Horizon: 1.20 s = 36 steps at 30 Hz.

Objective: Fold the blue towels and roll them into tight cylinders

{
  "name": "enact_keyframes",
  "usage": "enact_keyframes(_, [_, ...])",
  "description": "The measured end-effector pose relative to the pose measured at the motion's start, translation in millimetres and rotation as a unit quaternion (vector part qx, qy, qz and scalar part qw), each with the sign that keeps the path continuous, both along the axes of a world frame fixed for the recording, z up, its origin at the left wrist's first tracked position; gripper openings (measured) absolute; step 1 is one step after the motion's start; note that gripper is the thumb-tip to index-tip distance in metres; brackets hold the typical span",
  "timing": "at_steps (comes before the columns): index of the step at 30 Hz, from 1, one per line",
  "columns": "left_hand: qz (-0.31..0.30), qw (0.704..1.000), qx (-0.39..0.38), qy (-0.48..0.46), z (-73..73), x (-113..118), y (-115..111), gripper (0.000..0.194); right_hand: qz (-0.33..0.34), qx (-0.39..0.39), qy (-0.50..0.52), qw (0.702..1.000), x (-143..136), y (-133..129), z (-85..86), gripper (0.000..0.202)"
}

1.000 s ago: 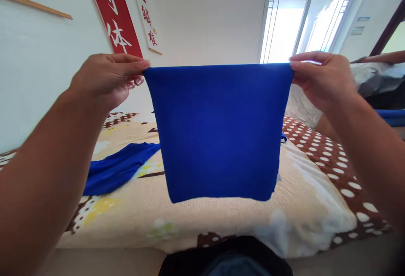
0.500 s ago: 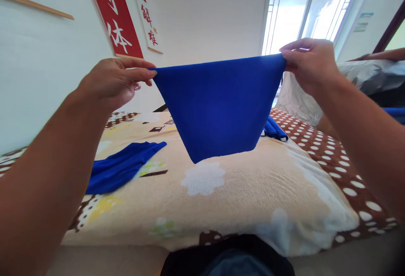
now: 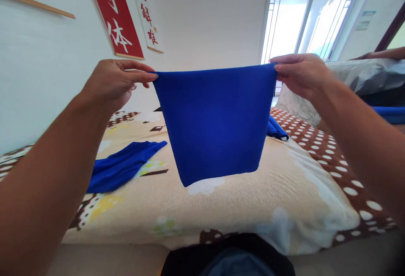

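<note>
A plain blue cloth point(image 3: 215, 124) hangs between my hands above the bed, its top edge stretched nearly level. My left hand point(image 3: 114, 79) pinches the upper left corner between thumb and fingers. At the upper right corner, my right hand point(image 3: 300, 75) grips the cloth the same way. The lower edge hangs free, with its left corner a little lower than the right. Another blue cloth point(image 3: 123, 168) lies loosely spread on the bed to the left, partly behind my left forearm. Behind the held cloth's right side, rolled blue cloth point(image 3: 277, 129) shows in part.
A cream patterned blanket point(image 3: 284, 191) covers the bed, over a brown polka-dot cover point(image 3: 335, 166). At the right, another person's arm point(image 3: 390, 54) rests by clear plastic wrapping point(image 3: 363, 73), near more blue cloth point(image 3: 390, 115). Scrolls point(image 3: 122, 23) hang on the left wall.
My right hand has come down and slightly left. The cloth's lower edge now hangs lower and its sides are straighter. My left hand has barely moved.
</note>
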<state>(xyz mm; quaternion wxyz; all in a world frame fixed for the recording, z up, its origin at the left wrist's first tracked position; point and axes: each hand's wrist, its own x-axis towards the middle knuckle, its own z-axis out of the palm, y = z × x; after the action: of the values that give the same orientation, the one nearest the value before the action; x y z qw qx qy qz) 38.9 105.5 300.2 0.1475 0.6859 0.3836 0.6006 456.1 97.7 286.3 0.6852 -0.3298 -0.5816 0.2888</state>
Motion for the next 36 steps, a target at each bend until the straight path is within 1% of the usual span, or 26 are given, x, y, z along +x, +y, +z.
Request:
enact_keyframes(2, [0.000,1.000,-0.004,-0.002,-0.2,-2.0,0.5,0.030,-0.003,0.018,-0.020,1.000,1.3,1.0,-1.8,0.018])
enact_keyframes(4, [0.005,1.000,-0.012,-0.010,0.2,-2.8,0.1,0.030,-0.026,0.050,-0.044,0.997,3.7,4.9,-3.8,0.018])
enact_keyframes(6, [0.008,0.999,-0.014,-0.028,0.6,-2.4,-0.5,0.029,-0.055,0.076,-0.062,0.994,6.4,9.8,-5.5,0.019])
enact_keyframes(8, [0.002,0.999,-0.012,-0.035,0.4,-1.1,-0.9,0.028,-0.083,0.087,-0.073,0.990,8.3,13.3,-6.3,0.019])
enact_keyframes(11, [-0.001,1.000,0.008,-0.006,-1.5,2.2,-2.6,0.028,-0.150,0.092,-0.097,0.980,9.2,13.9,-6.1,0.018])
enact_keyframes(13, [0.040,0.998,0.021,0.039,-3.4,4.6,-4.7,0.029,-0.197,0.096,-0.131,0.967,8.8,12.7,-5.9,0.017])
enact_keyframes(16, [0.119,0.986,0.015,0.115,-5.6,7.5,-7.2,0.029,-0.251,0.094,-0.194,0.944,8.2,12.4,-6.7,0.016])
enact_keyframes(19, [0.153,0.974,0.017,0.167,-6.4,8.0,-6.0,0.026,-0.294,0.102,-0.258,0.915,9.2,14.8,-8.6,0.015])
enact_keyframes(22, [0.187,0.961,0.046,0.198,-5.7,5.7,-2.9,0.025,-0.310,0.103,-0.298,0.897,11.5,16.1,-9.7,0.012])
enact_keyframes(23, [0.190,0.959,0.056,0.201,-5.3,4.6,-2.2,0.026,-0.316,0.105,-0.310,0.891,12.1,15.4,-9.6,0.010])
enact_keyframes(25, [0.163,0.966,0.065,0.191,-4.0,2.4,-2.3,0.027,-0.338,0.111,-0.336,0.872,12.2,11.3,-8.3,0.007])
enact_keyframes(27, [0.107,0.978,0.055,0.172,-2.3,0.9,-5.2,0.026,-0.363,0.119,-0.368,0.848,10.3,3.4,-5.8,0.005])
enact_keyframes(29, [0.072,0.984,0.040,0.156,-0.4,0.5,-11.1,0.025,-0.368,0.121,-0.399,0.831,6.7,-7.8,-2.3,0.007])
enact_keyframes(30, [0.067,0.986,0.033,0.149,0.6,0.5,-15.3,0.027,-0.356,0.114,-0.402,0.836,4.8,-14.3,0.0,0.008])
enact_keyframes(31, [0.069,0.987,0.028,0.140,1.7,0.4,-20.0,0.029,-0.332,0.100,-0.391,0.853,3.3,-21.0,2.6,0.009])
enact_keyframes(32, [0.073,0.989,0.022,0.130,2.9,0.0,-25.3,0.031,-0.295,0.076,-0.367,0.879,2.6,-27.7,5.6,0.010])
enact_keyframes(34, [0.081,0.991,0.019,0.107,5.7,-2.5,-36.0,0.039,-0.199,0.020,-0.295,0.934,4.2,-39.8,12.5,0.012])
enact_keyframes(35, [0.082,0.992,0.021,0.095,7.5,-5.0,-40.8,0.044,-0.149,0.000,-0.263,0.953,6.6,-44.6,16.1,0.012])
enact_keyframes(36, [0.080,0.993,0.025,0.084,9.5,-8.2,-44.9,0.048,-0.104,-0.012,-0.241,0.965,9.8,-48.4,19.6,0.013])
